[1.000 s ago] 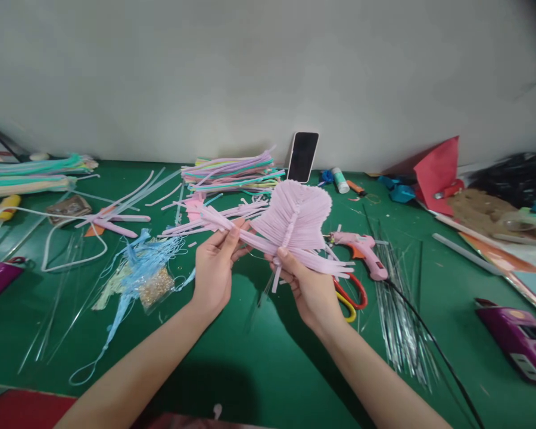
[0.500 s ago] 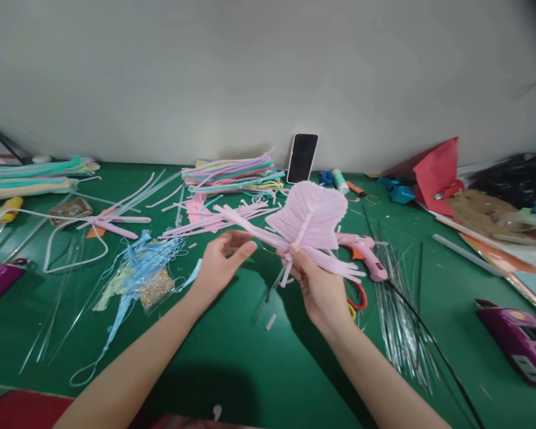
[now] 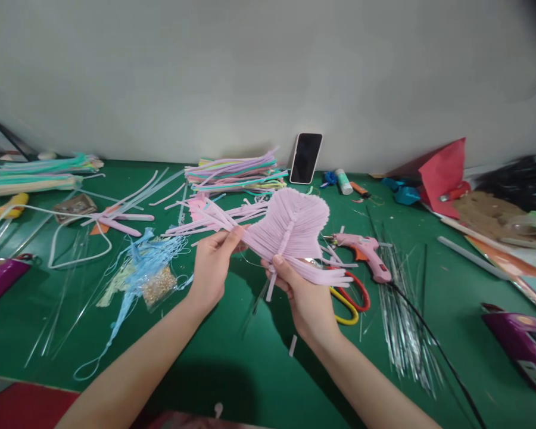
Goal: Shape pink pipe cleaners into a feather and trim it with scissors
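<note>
leaf shape (image 3: 297,217), fuzzy lilac, ribbed, heart-like, both hands (image 3: 312,301) pinching its lower part, smooth green table (image 3: 259,357) beneath

1 grey wall (image 3: 205,77) is filling the upper part of the view and bordering the back of 1 green table (image 3: 259,351). The table is stretching from side to side. Soft light is falling on both, and a dark shadow (image 3: 205,381) is lying near the table's front edge. Past that edge, at lower left, a red surface (image 3: 31,405) is showing.
</note>
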{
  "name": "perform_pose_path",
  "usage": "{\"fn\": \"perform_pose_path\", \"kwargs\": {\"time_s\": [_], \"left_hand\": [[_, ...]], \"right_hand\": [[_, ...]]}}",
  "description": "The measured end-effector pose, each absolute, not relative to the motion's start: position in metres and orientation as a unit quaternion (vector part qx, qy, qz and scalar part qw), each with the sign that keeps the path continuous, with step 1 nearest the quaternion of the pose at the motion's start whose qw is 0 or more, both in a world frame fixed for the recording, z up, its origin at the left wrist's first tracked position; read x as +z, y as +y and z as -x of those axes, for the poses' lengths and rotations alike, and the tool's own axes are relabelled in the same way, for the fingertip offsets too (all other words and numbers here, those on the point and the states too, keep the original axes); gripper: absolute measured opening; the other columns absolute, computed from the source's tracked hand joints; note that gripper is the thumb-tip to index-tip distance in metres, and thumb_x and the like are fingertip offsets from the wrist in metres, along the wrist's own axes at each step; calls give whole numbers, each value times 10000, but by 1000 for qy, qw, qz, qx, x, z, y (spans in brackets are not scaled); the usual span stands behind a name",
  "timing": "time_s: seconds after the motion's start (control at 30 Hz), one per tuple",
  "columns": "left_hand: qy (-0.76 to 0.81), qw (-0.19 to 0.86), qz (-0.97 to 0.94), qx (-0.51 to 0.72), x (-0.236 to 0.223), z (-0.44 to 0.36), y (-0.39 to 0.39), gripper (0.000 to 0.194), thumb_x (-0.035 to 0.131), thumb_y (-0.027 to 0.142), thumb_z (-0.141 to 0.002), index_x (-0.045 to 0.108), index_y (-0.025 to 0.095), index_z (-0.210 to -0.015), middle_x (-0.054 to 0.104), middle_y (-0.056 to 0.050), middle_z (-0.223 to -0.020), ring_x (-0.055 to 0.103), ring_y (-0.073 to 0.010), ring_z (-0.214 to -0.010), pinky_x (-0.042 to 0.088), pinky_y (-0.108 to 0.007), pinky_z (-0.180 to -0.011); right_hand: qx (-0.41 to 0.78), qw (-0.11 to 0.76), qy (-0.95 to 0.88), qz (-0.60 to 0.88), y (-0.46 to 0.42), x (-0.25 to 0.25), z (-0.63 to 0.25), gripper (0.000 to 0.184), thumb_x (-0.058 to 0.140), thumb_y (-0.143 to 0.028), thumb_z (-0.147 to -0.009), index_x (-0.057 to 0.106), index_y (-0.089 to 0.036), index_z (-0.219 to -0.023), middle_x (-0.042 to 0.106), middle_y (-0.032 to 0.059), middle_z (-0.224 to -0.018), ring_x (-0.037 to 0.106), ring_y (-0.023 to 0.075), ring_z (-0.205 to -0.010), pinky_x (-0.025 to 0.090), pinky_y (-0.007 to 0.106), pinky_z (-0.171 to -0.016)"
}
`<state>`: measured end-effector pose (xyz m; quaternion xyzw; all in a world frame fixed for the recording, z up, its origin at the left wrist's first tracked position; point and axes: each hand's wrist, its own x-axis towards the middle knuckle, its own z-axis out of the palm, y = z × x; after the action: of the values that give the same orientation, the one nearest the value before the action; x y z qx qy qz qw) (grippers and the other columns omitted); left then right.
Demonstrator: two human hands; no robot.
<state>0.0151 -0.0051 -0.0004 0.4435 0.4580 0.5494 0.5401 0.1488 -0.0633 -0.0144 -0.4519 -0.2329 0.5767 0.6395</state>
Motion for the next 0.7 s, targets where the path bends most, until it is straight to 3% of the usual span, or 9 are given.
{"fn": "perform_pose_path", "kwargs": {"time_s": [0.27,0.5,0.7], "left_hand": [[368,722,-307,500,-4,-15,0,298,698,431,-798,727,170,-937,754,-73,-915,698,-187,-832,548,-298,-769],[475,623,-457,421,-2,-6,0,309,812,413,-664,729,140,-781,740,-79,-788,703,-198,-731,539,-257,-613],[472,644,-464,383,2,-9,-4,282,813,394,-659,730,137,-742,727,-92,-742,684,-203,-723,538,-268,-613]], "right_hand": [[589,645,-219,435,-62,-15,-148,233,807,-304,-691,739,-186,-880,763,20,-854,723,182,-787,593,305,-750],[578,651,-195,452,-58,-14,-154,259,841,-300,-638,748,-193,-855,770,28,-873,726,174,-754,592,304,-756],[591,641,-225,434,-61,-15,-154,267,802,-308,-698,741,-188,-928,769,41,-896,724,186,-798,592,326,-777]]}}
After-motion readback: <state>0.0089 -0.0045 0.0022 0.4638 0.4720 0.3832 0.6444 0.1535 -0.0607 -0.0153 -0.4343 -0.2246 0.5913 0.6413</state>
